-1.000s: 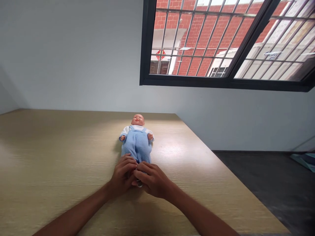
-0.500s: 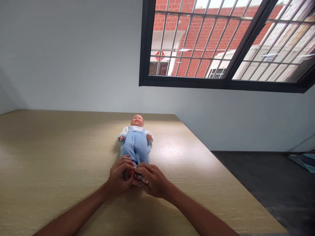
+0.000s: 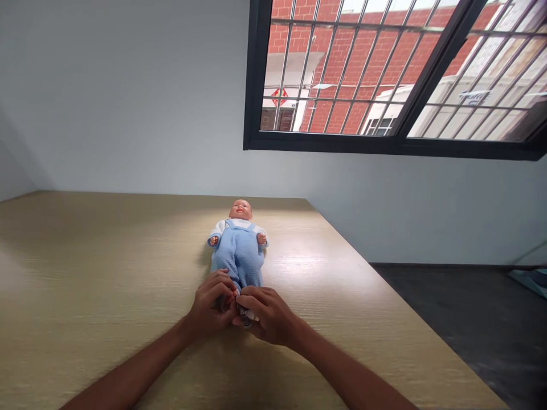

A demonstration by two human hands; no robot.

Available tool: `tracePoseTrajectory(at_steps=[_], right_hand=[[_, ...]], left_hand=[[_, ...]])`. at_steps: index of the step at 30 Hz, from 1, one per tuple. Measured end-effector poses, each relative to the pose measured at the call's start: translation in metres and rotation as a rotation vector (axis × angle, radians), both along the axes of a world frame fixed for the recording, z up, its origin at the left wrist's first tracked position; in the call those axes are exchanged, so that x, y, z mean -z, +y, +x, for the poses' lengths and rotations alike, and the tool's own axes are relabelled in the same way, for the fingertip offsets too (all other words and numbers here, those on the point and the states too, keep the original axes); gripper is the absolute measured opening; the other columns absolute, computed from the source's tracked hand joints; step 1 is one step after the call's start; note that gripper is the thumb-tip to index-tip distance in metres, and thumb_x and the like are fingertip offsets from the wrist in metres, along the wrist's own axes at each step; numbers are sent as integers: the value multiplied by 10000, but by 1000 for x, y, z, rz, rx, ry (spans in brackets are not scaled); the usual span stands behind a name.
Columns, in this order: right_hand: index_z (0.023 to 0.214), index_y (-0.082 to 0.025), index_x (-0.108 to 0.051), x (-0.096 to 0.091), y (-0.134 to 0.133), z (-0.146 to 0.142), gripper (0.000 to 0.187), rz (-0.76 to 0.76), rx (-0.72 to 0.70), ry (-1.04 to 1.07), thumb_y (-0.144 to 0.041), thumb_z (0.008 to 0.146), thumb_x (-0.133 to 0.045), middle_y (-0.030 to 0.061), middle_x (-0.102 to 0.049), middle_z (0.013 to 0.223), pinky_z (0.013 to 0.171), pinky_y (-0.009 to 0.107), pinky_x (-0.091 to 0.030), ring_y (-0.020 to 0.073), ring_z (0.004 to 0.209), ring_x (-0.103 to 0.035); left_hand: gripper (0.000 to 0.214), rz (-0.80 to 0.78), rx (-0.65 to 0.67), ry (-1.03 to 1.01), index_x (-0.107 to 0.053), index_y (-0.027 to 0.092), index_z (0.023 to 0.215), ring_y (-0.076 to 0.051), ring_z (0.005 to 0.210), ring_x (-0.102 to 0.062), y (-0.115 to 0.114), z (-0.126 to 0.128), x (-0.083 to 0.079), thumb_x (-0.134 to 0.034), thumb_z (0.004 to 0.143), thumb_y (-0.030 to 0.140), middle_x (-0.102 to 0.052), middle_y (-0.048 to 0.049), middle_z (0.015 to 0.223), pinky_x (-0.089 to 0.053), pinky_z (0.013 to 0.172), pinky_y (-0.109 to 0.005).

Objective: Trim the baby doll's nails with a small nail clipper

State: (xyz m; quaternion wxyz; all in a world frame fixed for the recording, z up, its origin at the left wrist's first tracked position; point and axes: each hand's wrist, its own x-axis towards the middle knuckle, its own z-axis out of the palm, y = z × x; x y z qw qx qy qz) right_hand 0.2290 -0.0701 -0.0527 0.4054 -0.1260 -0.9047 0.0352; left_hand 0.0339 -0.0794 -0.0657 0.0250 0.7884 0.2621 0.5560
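A baby doll [image 3: 238,250] in a blue knit romper and white shirt lies on its back on the wooden table [image 3: 106,285], head toward the wall. My left hand [image 3: 210,304] and my right hand [image 3: 267,314] meet at the doll's feet. Both have their fingers curled and pinched around the feet. A small grey and white thing, maybe a sock or shoe, shows between my fingers; I cannot make it out.
The table's right edge [image 3: 410,319] drops to a dark floor [image 3: 470,319]. A grey wall stands behind the table. A barred window [image 3: 384,74] shows a red brick building outside. A teal object [image 3: 532,279] lies at the far right on the floor.
My hands stayed at the doll's feet with small finger movements. The view shifted slightly. The doll has not visibly moved on the table.
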Motion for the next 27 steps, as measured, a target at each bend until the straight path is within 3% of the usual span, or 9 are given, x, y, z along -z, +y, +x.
tracePoseTrajectory(at_steps=[14, 20, 27], right_hand=[[1093, -187, -551, 7, 1, -1, 187, 136, 27, -87, -338, 983, -557, 71, -679, 940, 676, 282, -507, 160, 783, -651], [1037, -186, -558, 4, -3, -2, 101, 192, 45, -108, -208, 1001, -467, 57, -689, 882, 614, 275, -475, 143, 689, -627], [1019, -175, -561, 3, -4, -4, 106, 202, 48, -101, -210, 1010, -462, 40, -675, 848, 594, 282, -454, 138, 656, -605]], left_hand=[[167, -3, -1, 23, -515, 195, 786, -164, 785, -631, 1, -1, 4, -668, 800, 130, -641, -28, 820, -511, 1000, -449], [156, 20, 13, 39, -512, 195, 800, -168, 790, -621, 2, -2, 7, -662, 812, 156, -632, -34, 834, -509, 997, -457], [176, 2, 28, 36, -506, 194, 817, -161, 796, -612, 2, -2, 9, -661, 793, 114, -622, -23, 841, -495, 1011, -468]])
